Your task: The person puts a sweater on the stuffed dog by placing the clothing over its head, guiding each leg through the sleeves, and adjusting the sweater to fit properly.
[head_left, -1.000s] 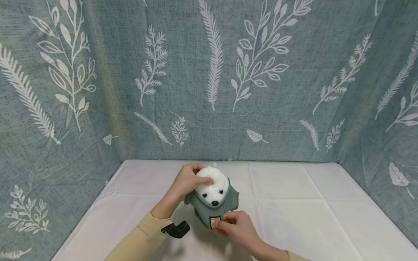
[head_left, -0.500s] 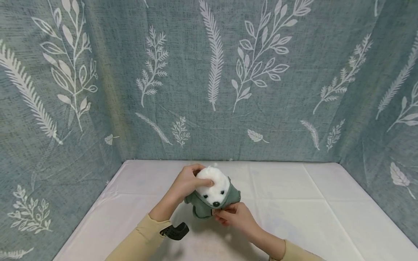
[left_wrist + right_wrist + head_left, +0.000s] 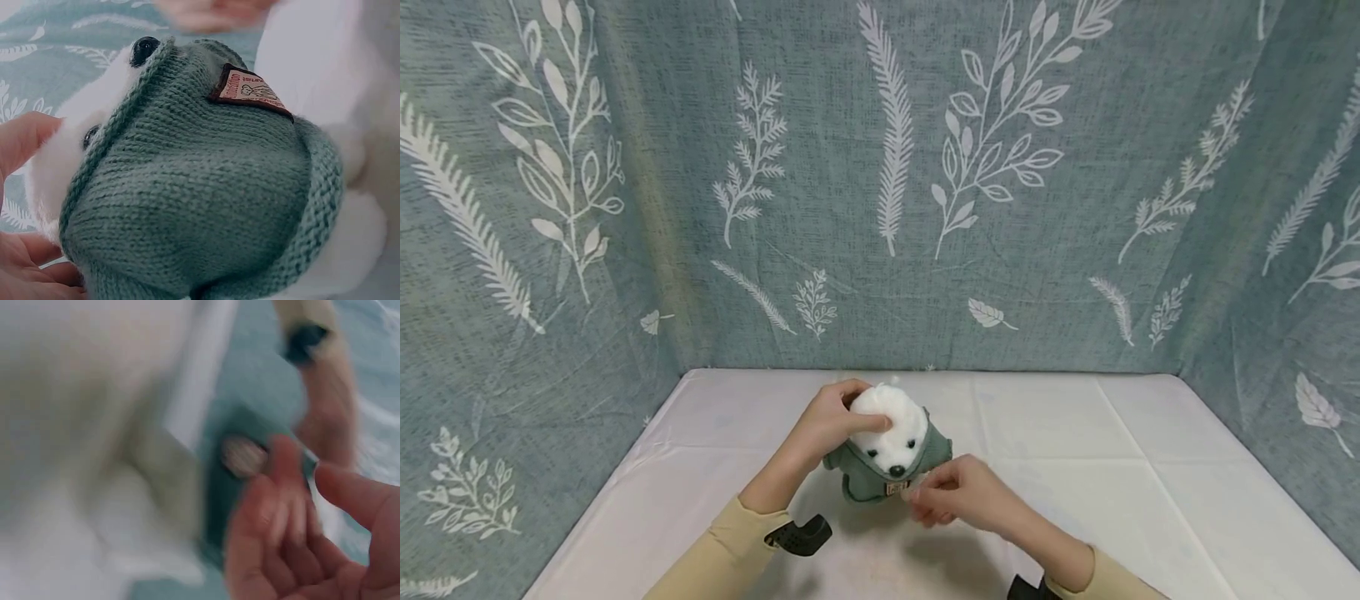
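Note:
A white plush bear in a green knit sweater sits a little in front of the table's middle. My left hand grips its head, thumb across the forehead and fingers behind. A dark-edged label shows at the sweater's chest, just below the black nose. Just right of that label in the head view is my right hand. Its fingers are loosely bent, the thumb stands apart from them in the right wrist view, and nothing is between them. White plush feet stick out below the hem.
A white cloth covers the table. Teal fabric with white leaf prints hangs behind it and at both sides. Black wrist devices sit below both forearms in the head view.
First my right hand pushes the label and sweater front up toward the bear's face. Then it lets go of the label and draws back to the right. My left hand keeps its grip.

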{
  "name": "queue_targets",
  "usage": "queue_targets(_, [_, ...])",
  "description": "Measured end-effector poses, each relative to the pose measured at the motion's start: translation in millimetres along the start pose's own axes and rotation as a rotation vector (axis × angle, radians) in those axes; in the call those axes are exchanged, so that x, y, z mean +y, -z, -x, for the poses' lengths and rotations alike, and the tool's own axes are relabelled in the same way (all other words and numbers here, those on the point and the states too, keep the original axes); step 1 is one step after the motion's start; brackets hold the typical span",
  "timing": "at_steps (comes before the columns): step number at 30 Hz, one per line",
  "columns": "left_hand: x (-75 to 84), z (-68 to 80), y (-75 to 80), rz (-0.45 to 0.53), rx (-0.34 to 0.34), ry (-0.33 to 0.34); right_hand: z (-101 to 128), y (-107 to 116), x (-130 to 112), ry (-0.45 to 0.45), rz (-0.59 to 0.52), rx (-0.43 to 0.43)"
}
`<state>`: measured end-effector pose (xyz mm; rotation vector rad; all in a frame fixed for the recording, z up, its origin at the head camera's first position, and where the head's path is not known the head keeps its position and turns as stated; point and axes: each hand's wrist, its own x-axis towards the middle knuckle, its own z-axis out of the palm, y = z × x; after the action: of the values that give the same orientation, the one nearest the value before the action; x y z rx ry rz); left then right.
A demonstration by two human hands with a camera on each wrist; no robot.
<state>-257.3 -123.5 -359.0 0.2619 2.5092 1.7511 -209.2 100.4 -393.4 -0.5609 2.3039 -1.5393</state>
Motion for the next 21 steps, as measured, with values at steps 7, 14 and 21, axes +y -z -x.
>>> queue_targets(7, [-0.8, -2.7, -0.5, -0.031, 0.025, -0.023, -14.6, 27.7, -3.0, 0.161, 0.252, 0.423])
queue_targets(14, [-0.5, -1.8, -5.2, -0.03, 0.029, -0.016, -25.7, 23.9, 24.5, 0.045, 0.029, 0.271])
queue_targets(21, [-1.1, -1.5, -2.4, -0.038, 0.047, -0.024, -29.0, 25.1, 25.8, 0.04, -0.014, 0.285])
